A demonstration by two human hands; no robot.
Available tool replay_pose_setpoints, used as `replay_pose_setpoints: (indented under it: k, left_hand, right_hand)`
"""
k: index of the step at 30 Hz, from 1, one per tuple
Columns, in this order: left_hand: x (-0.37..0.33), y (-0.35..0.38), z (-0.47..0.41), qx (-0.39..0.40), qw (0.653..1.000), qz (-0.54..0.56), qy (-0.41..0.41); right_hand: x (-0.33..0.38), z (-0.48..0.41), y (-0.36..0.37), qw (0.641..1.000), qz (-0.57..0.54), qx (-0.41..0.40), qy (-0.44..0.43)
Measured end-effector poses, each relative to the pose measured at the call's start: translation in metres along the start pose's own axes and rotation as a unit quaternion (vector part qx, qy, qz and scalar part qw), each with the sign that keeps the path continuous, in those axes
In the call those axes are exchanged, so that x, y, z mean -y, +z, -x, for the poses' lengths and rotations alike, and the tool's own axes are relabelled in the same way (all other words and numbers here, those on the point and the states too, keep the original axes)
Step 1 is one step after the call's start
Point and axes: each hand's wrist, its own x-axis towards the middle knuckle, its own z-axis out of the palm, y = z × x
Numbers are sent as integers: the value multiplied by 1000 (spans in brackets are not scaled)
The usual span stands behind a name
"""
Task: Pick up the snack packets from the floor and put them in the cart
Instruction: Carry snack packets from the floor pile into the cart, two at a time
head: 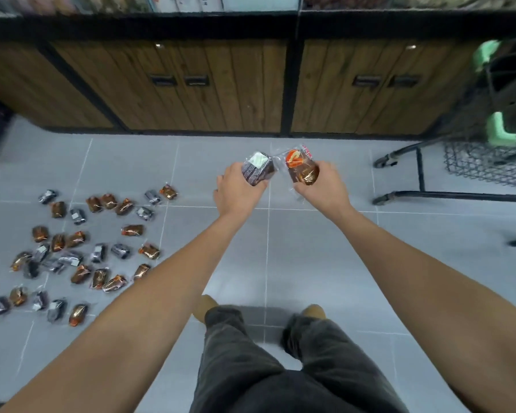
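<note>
View from above. Nearest, dark trousers [265, 368] stand on a grey tiled floor [310, 257]. Many snack packets [81, 248] lie scattered on the floor to the left. Both arms reach forward: the left hand [239, 186] has its fingers [231, 169] closed round a dark packet [258, 168], and the right hand [322, 186] grips an orange packet [301, 166]. The cart [477, 162] stands off to the right, before wooden cabinets [191, 84]. Both hands should probably swing right, over the cart's basket, before letting go.
</note>
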Motion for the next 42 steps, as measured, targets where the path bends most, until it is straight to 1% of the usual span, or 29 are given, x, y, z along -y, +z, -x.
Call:
replay_pose_setpoints:
  k: [5, 10, 16, 19, 23, 29, 34, 39, 42]
  left_hand:
    - [-99, 61, 33, 39, 996, -1, 75]
    - [-180, 111, 63, 80, 989, 5, 122]
    - [-262, 172, 78, 123, 980, 21, 157]
    - [-304, 206, 79, 147, 975, 28, 163]
    - [-367, 259, 71, 159, 970, 36, 179]
    - [-473, 337, 50, 180, 963, 16, 198]
    - [-552, 390, 31, 203, 954, -1, 219]
    - [-609, 434, 15, 208, 950, -26, 233]
    - [-635, 466, -1, 216, 954, -35, 205]
  right_hand:
    - [-80, 5, -102, 996, -33, -67, 40]
    - [-140, 14, -176, 984, -96, -131, 77]
    - [-198, 4, -247, 966, -121, -192, 124]
    - [-230, -11, -278, 959, -122, -217, 133]
    - [-277, -42, -324, 949, -133, -247, 141]
    - [-344, -103, -403, 944, -128, -248, 175]
    - [-386, -151, -464, 936, -134, -248, 210]
    - [-424, -193, -508, 933, -132, -246, 228]
    - [-455, -221, -526, 935, -126, -234, 236]
